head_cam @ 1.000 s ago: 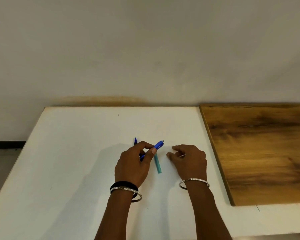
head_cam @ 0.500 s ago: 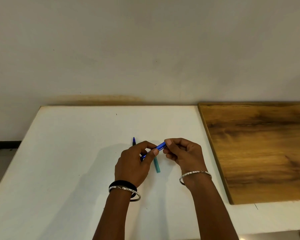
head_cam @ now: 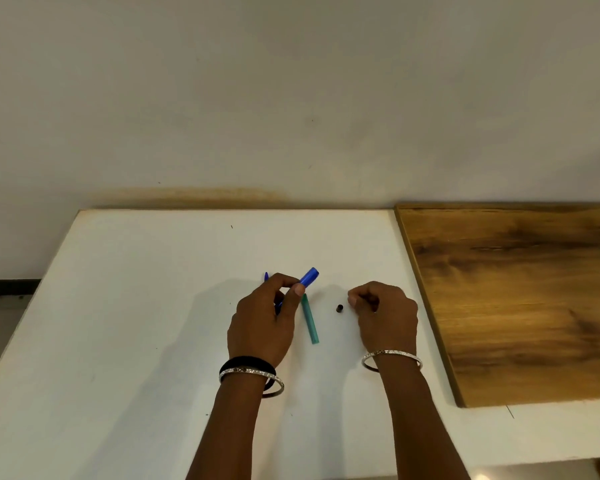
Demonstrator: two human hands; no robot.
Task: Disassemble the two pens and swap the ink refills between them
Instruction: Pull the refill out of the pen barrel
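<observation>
My left hand [head_cam: 267, 323] grips a blue pen [head_cam: 308, 277] between thumb and fingers; its open upper end points up and to the right. A blue tip [head_cam: 266, 276] shows just behind my left fingers. A teal pen part [head_cam: 309, 318] lies flat on the white table [head_cam: 136, 306], right of my left thumb. A small dark cap [head_cam: 340, 308] rests on the table between my hands. My right hand [head_cam: 381, 315] hovers just right of the cap, fingers curled and pinched, and I see nothing in it.
A brown wooden board [head_cam: 516, 299] covers the table's right side, its edge close to my right hand. The pale wall [head_cam: 291, 98] rises behind the table's far edge. Bangles sit on both wrists.
My right hand came to the blue pen's end, then drew back to the right. A small dark cap now lies on the table, and the pen's end is bare.
</observation>
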